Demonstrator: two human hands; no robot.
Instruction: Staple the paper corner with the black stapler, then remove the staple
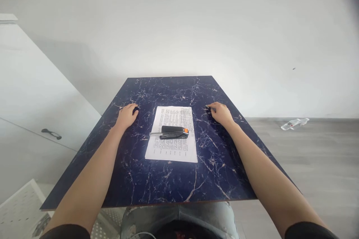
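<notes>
A printed sheet of paper (172, 134) lies in the middle of a dark blue marbled table (168, 179). On the paper rests a black stapler (174, 132) with an orange end, lying flat with its orange end to the right. My left hand (127, 115) lies palm down on the table to the left of the paper, fingers flat, holding nothing. On the other side of the paper my right hand (221, 112) rests on the table, fingers loosely spread and empty. Neither hand touches the paper or the stapler.
A white wall stands behind the table. A white cabinet with a dark handle (51, 133) is at the left. A plastic bottle (294, 123) lies on the grey floor at the right. A white perforated panel (19, 209) sits at the lower left.
</notes>
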